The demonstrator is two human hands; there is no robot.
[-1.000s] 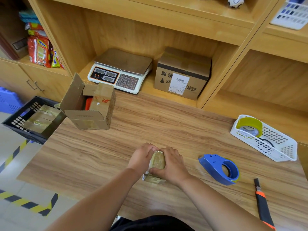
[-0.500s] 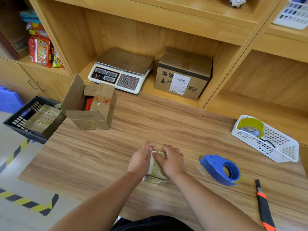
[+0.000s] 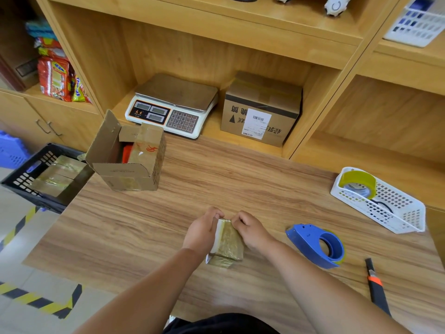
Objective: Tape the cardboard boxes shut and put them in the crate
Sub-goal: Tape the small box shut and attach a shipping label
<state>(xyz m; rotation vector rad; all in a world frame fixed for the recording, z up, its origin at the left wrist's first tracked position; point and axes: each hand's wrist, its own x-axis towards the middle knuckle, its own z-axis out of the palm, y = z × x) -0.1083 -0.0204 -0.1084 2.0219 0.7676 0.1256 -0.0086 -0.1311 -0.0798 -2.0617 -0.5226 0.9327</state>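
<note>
Small tape-wrapped cardboard box (image 3: 227, 242) on wooden worktop (image 3: 240, 179), near front edge. Hands parted since second ago, top face now exposed. Left hand (image 3: 202, 233) fingers curled round left side; right hand (image 3: 252, 233) fingers pinch far corner. Tape looks smoothed; black plastic crate (image 3: 36, 201) next, likely.

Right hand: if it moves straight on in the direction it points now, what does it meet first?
The right hand meets the small taped box, which it already holds; beyond it, probably the left hand.
</note>
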